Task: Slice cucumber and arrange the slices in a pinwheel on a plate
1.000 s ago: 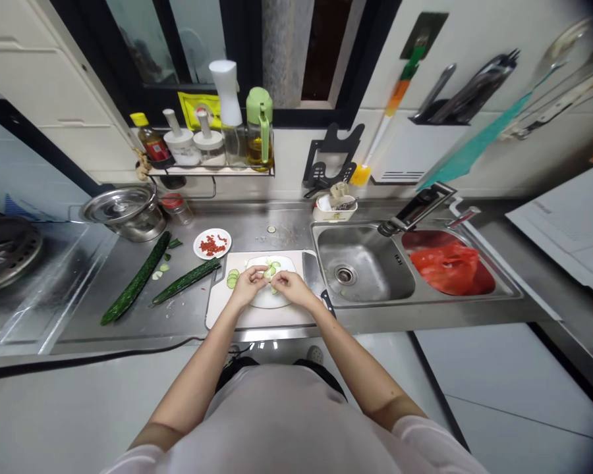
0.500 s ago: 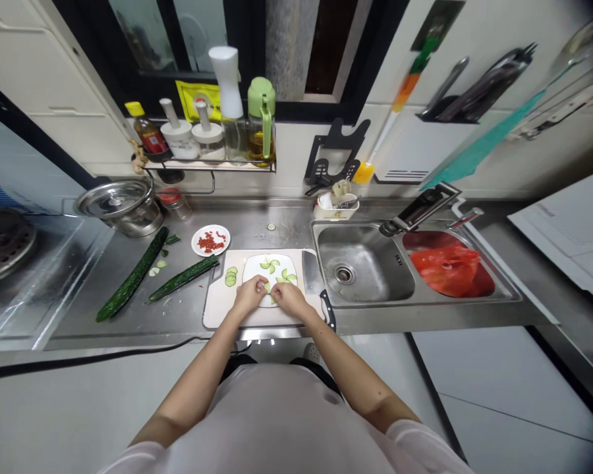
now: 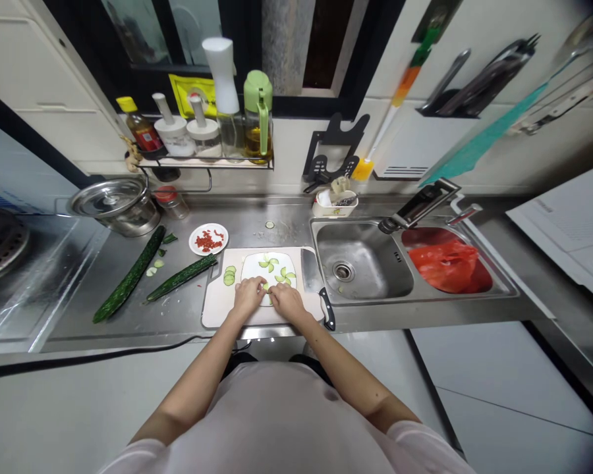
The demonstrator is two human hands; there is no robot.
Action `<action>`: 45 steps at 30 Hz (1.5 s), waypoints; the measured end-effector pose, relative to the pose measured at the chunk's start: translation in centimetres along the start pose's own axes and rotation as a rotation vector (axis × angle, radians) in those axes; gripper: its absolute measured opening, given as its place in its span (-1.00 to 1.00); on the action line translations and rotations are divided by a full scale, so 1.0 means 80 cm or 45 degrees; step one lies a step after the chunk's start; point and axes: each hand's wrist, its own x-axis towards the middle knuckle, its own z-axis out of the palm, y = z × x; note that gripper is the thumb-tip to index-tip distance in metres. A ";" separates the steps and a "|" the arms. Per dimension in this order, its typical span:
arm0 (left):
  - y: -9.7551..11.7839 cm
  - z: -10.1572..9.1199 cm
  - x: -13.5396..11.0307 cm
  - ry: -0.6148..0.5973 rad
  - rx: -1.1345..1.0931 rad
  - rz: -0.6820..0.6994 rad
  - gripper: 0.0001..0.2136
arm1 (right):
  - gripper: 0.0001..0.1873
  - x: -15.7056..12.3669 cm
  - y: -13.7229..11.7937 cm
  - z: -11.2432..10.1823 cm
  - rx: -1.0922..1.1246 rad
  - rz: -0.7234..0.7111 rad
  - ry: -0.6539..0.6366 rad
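My left hand (image 3: 248, 296) and my right hand (image 3: 286, 301) meet over the front part of a white plate (image 3: 250, 263). Their fingers are bent and closed on small cucumber slices (image 3: 266, 288), which they partly hide. Farther back on the plate, cut cucumber slices lie fanned out in one cluster (image 3: 269, 264) and another cluster (image 3: 286, 278) to the right. Under the plate is a pale cutting board (image 3: 215, 309). Stacked cucumber rounds (image 3: 230, 276) sit on its left side. A kitchen knife (image 3: 328, 311) rests along the board's right edge, its dark handle towards me.
Left of the board lie a cut cucumber (image 3: 180, 279) and a longer cucumber (image 3: 131, 280). Behind them are a small white dish (image 3: 194, 249) of red bits, a lidded pot (image 3: 128, 214) and a red-topped jar (image 3: 172, 203). To the right is a sink (image 3: 370, 263) with a red bag (image 3: 447, 263).
My hands stay over the plate's front, with the fingers shifted slightly at the cucumber slices and the right hand a little closer to the left. The view has moved slightly.
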 end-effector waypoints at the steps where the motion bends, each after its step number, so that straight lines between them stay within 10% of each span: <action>1: 0.000 0.000 0.000 -0.004 0.012 0.002 -0.79 | -0.79 -0.002 0.001 0.000 -0.003 -0.010 0.005; 45: -0.001 -0.003 -0.002 -0.037 0.098 -0.035 -0.78 | -0.69 -0.015 -0.003 0.004 -0.219 -0.033 0.023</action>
